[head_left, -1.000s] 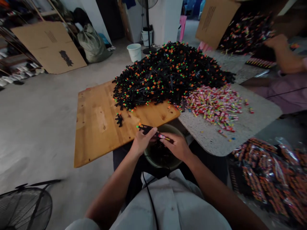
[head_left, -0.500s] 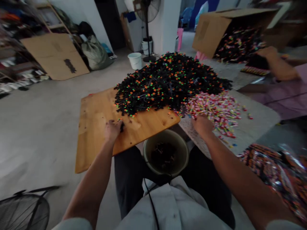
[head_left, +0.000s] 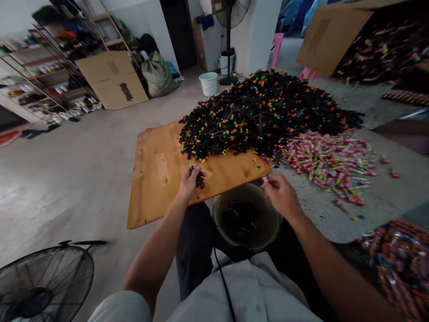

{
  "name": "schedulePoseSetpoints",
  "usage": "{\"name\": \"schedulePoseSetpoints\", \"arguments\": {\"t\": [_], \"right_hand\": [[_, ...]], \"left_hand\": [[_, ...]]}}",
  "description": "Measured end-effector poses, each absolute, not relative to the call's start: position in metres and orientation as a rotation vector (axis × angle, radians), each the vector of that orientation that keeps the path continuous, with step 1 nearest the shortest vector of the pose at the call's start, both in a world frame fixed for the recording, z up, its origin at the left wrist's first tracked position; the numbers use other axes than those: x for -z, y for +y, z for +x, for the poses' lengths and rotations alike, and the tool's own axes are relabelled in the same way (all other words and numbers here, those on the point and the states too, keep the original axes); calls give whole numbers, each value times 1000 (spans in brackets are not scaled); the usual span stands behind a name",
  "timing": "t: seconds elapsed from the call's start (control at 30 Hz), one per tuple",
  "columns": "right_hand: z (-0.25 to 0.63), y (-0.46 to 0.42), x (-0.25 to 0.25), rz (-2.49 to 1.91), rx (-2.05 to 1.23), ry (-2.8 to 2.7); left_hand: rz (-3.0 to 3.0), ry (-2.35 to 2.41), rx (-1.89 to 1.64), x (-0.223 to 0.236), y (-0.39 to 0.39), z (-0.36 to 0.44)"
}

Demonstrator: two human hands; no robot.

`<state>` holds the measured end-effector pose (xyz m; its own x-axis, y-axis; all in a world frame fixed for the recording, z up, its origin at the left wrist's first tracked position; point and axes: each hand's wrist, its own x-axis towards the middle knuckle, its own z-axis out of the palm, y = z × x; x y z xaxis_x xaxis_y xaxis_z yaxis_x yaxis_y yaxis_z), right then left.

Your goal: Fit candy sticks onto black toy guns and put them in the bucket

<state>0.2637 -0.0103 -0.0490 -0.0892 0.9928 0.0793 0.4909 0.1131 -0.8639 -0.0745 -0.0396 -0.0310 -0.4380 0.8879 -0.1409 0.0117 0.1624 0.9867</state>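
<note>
My left hand (head_left: pixel 189 181) rests on the wooden board (head_left: pixel 157 179), its fingers closed round a small black toy piece (head_left: pixel 200 180). My right hand (head_left: pixel 282 196) hovers above the bucket's rim, pinching a small wrapped candy (head_left: pixel 265 178) between its fingertips. A big heap of black toy pieces with orange and green tips (head_left: pixel 264 112) covers the far end of the board and table. Beside it lies a spread of pink and yellow wrapped candies (head_left: pixel 331 158). The round bucket (head_left: pixel 221 206) sits between my knees with several dark pieces inside.
A stone-topped table (head_left: pixel 378 197) carries the candies. A floor fan (head_left: pixel 43 281) stands at lower left. Bags of packed items (head_left: pixel 398 255) lie at lower right. A tipped cardboard box (head_left: pixel 321 40) holds more candy. A white bucket (head_left: pixel 208 83) and shelves (head_left: pixel 43 85) stand behind.
My left hand closed on a black piece on the board. My right hand pulled back from the candy spread toward the bucket with a candy. The view shifted left.
</note>
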Motion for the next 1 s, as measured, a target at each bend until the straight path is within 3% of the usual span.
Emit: {"name": "schedulePoseSetpoints", "arguments": {"t": [0.07, 0.13, 0.3, 0.57, 1.0], "right_hand": [[233, -42, 40, -1225, -1196, -1641], [210, -66, 33, -1083, -1299, -1644], [195, -86, 25, -929, -1188, -1727], [205, -84, 20, -935, -1068, -1740], [203, -89, 15, -962, -1441, -1361]], "left_hand": [[716, 1412, -1562, 26, -43, -41], [622, 1319, -1661, 19, -44, -10], [570, 1239, -1791, 4, -50, 40], [555, 1273, -1806, 0, -53, 57], [725, 1383, -1764, -10, -64, 58]]}}
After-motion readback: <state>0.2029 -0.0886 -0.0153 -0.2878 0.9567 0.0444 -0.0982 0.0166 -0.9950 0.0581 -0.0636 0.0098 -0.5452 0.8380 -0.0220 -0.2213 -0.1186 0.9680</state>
